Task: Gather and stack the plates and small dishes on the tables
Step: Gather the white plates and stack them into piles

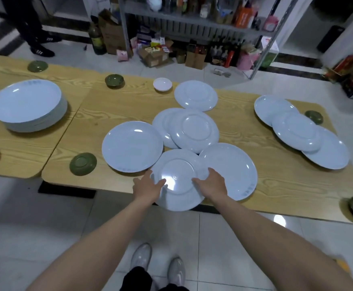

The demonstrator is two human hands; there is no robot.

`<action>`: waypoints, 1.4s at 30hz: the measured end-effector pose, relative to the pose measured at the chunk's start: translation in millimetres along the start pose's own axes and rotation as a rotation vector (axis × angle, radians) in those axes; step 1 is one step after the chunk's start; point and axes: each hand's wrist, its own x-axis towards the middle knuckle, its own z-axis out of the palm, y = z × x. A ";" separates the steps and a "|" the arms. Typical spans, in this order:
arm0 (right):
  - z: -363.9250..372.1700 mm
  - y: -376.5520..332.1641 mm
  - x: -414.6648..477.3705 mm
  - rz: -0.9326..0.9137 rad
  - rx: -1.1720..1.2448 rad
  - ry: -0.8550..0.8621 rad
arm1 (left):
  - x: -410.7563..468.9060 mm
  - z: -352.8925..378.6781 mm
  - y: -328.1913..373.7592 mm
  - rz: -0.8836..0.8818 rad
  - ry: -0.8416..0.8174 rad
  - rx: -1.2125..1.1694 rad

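i see glossy round white plates (194, 95), several face down with raised foot rings, and small green dishes (82, 163) on a pale wood-grain table (119, 106); a stack (27, 106) sits further left. shiny floor tiles (45, 217), cluttered metal shelf (192, 28) behind. my left hand (148, 186) and right hand (212, 183) clasp opposite rims of one upturned plate (177, 177) overhanging the near edge

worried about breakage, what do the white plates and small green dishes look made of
Nearest white plate: opaque, glossy, with a bright glare patch and moulded foot ring; glazed ceramic or melamine, the look cannot settle which. Green dish: dark olive, duller sheen; perhaps glazed stoneware or plastic.
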 end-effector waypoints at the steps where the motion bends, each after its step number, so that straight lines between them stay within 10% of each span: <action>1: 0.9 0.8 1.8 0.003 -0.003 0.006 | 2.4 1.5 0.4 -0.035 -0.008 -0.050; 30: -5.2 3.1 8.7 0.149 0.126 0.097 | -4.1 18.9 -0.1 -0.462 -0.054 -0.575; 42: -35.8 5.2 -27.8 0.070 0.175 0.142 | -34.1 10.1 14.9 -0.366 -0.074 -0.666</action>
